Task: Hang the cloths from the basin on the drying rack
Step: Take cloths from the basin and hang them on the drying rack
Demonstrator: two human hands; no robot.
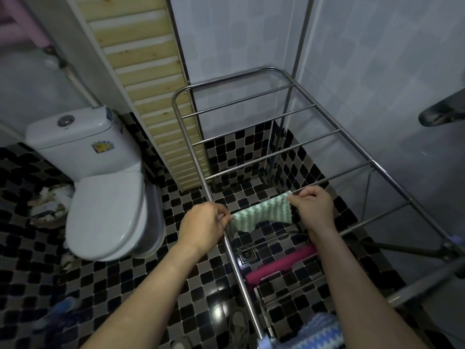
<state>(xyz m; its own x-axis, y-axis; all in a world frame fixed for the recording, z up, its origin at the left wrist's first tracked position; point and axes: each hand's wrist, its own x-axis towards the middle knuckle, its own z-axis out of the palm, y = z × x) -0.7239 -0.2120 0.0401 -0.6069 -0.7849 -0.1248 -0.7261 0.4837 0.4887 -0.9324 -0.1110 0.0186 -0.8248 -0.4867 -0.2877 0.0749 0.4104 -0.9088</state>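
— How did the green-and-white cloth handle?
— Soft, light and limp, we judged. It sagged wherever we weren't holding it, so the top corners were the places to take hold.
— And where was it?
— Stretched along a near rail of the drying rack, between our hands. Our left hand pinched its left corner by the side bar, and our right hand pinched the right corner, the two well apart.
— Anything else around it?
— A magenta cloth lay over a closer rail, and a blue zigzag cloth was nearest us.
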